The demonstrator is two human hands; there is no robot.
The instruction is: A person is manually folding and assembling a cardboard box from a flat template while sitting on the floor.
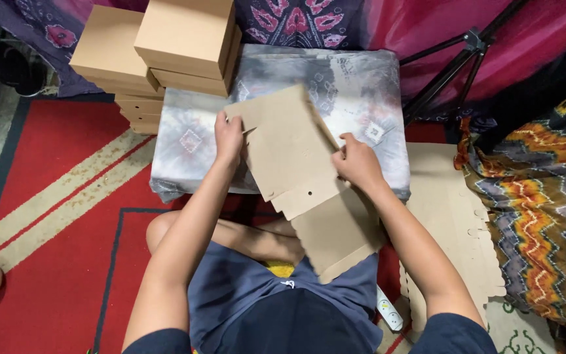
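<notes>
Cardboard is in both hands at the middle of the frame: a flat, die-cut brown cardboard box blank (296,164) with notched edges and a small punched hole, held tilted over the front edge of a low cushion wrapped in grey tie-dye cloth (361,92), its lower panel hanging down toward the person's lap. The left hand (228,139) is closed on the blank's upper left corner, fingers curled over the edge and pinching a narrow flap. The right hand (359,162) grips the right side, thumb on top and fingers tucked under, so that a side panel lifts along its score. By my judgement the fold goes best if each crease is bent along the pressed line, with one hand bracing the main panel flat against the cushion while the other turns the flap, since a bend off the score would leave a crooked wall. A stack of finished tan cardboard boxes with lids (185,42) stands at the upper left of the frame, partly on the cushion, and a pile of further flat cardboard blanks (450,216) lies at the right of the frame beside the right forearm, on the floor. A red carpet with cream stripes (60,196) fills the left, and a black tripod (466,59) leans at the upper right.
</notes>
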